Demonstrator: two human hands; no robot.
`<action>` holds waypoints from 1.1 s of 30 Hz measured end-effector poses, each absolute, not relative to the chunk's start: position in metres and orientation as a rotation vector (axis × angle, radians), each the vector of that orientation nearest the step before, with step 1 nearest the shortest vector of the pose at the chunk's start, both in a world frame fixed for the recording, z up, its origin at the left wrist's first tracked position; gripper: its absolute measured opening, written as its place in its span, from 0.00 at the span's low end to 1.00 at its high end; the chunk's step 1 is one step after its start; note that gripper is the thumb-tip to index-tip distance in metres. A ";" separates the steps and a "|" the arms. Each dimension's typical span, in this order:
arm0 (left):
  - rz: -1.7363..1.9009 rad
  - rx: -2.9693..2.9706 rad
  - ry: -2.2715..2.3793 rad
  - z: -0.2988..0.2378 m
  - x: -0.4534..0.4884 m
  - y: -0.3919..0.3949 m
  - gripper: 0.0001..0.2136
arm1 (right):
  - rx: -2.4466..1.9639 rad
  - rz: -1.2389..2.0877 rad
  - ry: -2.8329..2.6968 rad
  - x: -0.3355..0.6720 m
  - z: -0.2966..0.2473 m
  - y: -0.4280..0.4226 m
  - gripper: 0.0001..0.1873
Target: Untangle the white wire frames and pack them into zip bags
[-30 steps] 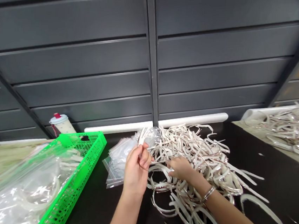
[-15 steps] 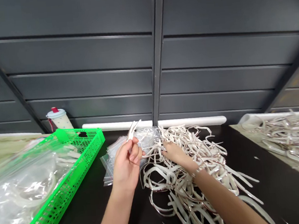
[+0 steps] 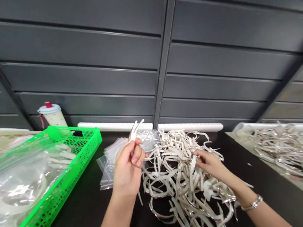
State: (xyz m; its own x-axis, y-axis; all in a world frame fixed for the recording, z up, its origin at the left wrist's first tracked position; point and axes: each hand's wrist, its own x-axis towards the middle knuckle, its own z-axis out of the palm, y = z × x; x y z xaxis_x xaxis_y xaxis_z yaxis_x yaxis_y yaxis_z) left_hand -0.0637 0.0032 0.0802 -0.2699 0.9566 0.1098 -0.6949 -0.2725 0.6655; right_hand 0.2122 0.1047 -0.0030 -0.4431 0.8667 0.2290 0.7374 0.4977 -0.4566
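Note:
A tangled pile of white curved strips (image 3: 184, 171) lies on the black table (image 3: 86, 212) in front of me. My left hand (image 3: 128, 167) is raised over the table's middle, its fingers pinched on a few white strips whose ends stick up above it. My right hand (image 3: 211, 163) rests on the pile to the right, fingers closed on one strip (image 3: 192, 165). A stack of clear zip bags (image 3: 110, 163) lies just left of the pile, partly behind my left hand.
A green perforated crate (image 3: 65, 168) holding filled clear bags stands at the left. A white cup with a red cap (image 3: 51, 116) stands behind it. A second heap of strips (image 3: 286, 147) lies at the far right. Grey slatted panels rise behind the table.
My right hand moved right across the pile and closed on a strip. My left hand stayed raised with its strips. The view shifted slightly right and down.

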 end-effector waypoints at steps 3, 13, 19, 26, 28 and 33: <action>1.767 0.628 0.613 0.078 -0.060 0.005 0.05 | -1.334 0.372 -2.249 0.226 -0.006 0.088 0.06; 1.518 0.703 0.602 0.061 -0.032 0.011 0.10 | -1.000 0.270 -2.071 0.194 0.037 0.054 0.12; 1.329 1.003 0.758 0.044 -0.010 0.008 0.13 | -0.912 0.019 -1.981 0.150 0.047 0.034 0.22; 1.341 1.332 0.836 0.038 -0.003 0.013 0.11 | -0.775 0.111 -2.103 0.140 0.035 0.026 0.32; 1.346 1.363 0.857 0.039 -0.005 0.013 0.09 | -0.725 0.132 -2.109 0.144 0.038 0.028 0.32; 1.326 1.343 0.938 0.042 -0.010 0.011 0.08 | -0.811 0.140 -1.912 0.173 0.048 0.046 0.25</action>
State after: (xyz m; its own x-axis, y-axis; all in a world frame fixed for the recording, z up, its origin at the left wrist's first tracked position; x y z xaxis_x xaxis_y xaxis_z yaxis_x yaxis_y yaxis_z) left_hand -0.0099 0.0105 0.0420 0.1024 0.9694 0.2229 -0.1121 -0.2114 0.9709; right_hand 0.1730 0.0464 0.0479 -0.2630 0.5912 0.7624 0.4742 0.7674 -0.4315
